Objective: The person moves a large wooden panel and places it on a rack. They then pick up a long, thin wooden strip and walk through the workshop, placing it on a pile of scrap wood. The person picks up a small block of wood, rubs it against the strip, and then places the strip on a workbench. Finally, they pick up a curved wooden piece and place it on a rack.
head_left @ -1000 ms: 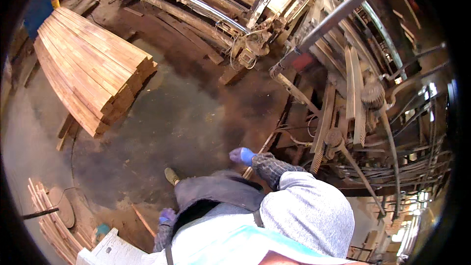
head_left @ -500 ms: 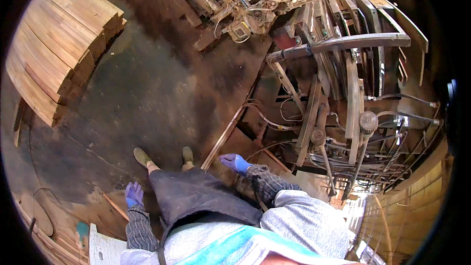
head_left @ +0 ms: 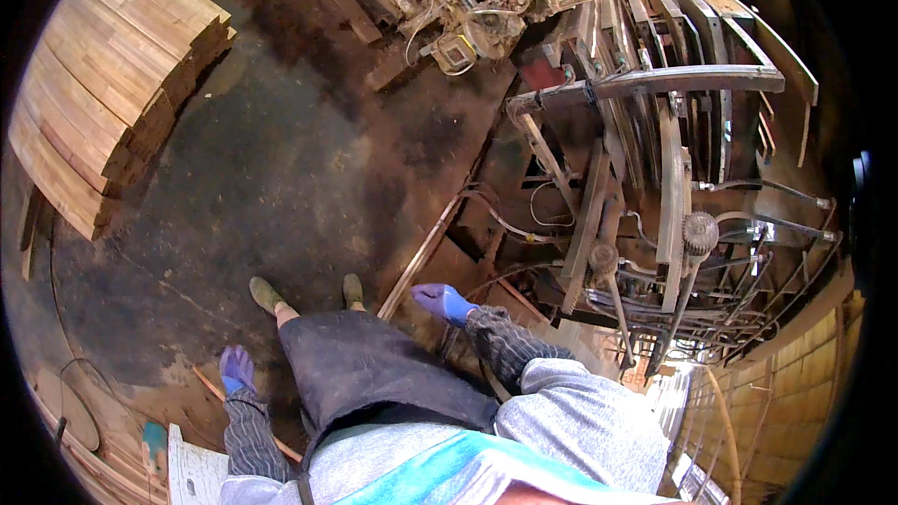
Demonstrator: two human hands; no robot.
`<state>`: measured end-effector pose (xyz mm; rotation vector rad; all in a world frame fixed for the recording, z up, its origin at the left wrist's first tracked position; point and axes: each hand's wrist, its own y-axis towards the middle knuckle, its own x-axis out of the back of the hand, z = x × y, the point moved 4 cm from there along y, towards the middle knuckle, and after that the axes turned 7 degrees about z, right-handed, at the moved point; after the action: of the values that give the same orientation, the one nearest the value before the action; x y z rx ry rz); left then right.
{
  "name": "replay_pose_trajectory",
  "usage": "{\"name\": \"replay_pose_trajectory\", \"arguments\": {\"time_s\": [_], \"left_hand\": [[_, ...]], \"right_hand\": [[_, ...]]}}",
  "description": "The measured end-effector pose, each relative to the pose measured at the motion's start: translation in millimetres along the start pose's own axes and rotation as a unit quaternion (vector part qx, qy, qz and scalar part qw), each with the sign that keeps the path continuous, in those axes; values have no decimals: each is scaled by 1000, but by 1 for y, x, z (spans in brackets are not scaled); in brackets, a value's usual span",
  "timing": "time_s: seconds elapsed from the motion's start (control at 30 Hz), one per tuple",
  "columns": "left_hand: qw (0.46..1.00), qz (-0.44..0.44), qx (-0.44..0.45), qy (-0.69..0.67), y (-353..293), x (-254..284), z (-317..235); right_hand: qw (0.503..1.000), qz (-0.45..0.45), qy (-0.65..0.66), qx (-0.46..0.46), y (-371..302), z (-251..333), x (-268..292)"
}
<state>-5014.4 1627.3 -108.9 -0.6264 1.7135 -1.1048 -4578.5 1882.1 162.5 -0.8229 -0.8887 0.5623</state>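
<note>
My left hand, in a purple-blue glove, hangs beside the dark apron. Its fingers stretch out loosely with nothing in them, and a thin wooden strip lies on the floor close by. On the other side, my right hand is held out past the apron in the same kind of glove. Its fingers are bent and drawn together, and no object shows in them. Nearest to it in the picture are the pale pipes along the machine's edge; the hand appears apart from them.
A large stack of wooden boards stands at the far left. Filling the right side is a machine frame with metal bars, hoses and a gear. More machinery stands at the far end. A white panel is at the lower left.
My left hand has swung a little outward to the left. My right hand has shifted slightly left and its fingers look more bent. The view has moved slightly.
</note>
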Motion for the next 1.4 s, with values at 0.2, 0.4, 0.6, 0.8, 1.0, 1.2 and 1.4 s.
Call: {"name": "replay_pose_trajectory", "arguments": {"time_s": [0.2,0.4,0.6,0.8,1.0,1.2,1.4], "left_hand": [[998,21,-64,11,-14,-50,6],[998,-1,-13,-60,-1,-4,91],[996,-64,34,-53,-10,45,164],[990,-106,94,-17,-22,56,173],[999,-21,-17,-18,0,7,66],[992,39,-122,9,-31,-45,10],[887,-278,-169,327,-100,43,63]], "right_hand": [[998,23,50,19,3,-5,11],[1000,20,-10,17,-4,-32,36],[999,13,9,-51,-11,-109,40],[997,68,-2,-31,-6,-120,24],[993,57,83,-68,15,-70,-1],[992,72,100,22,34,-19,-3],[970,88,225,6,23,-13,4]]}}
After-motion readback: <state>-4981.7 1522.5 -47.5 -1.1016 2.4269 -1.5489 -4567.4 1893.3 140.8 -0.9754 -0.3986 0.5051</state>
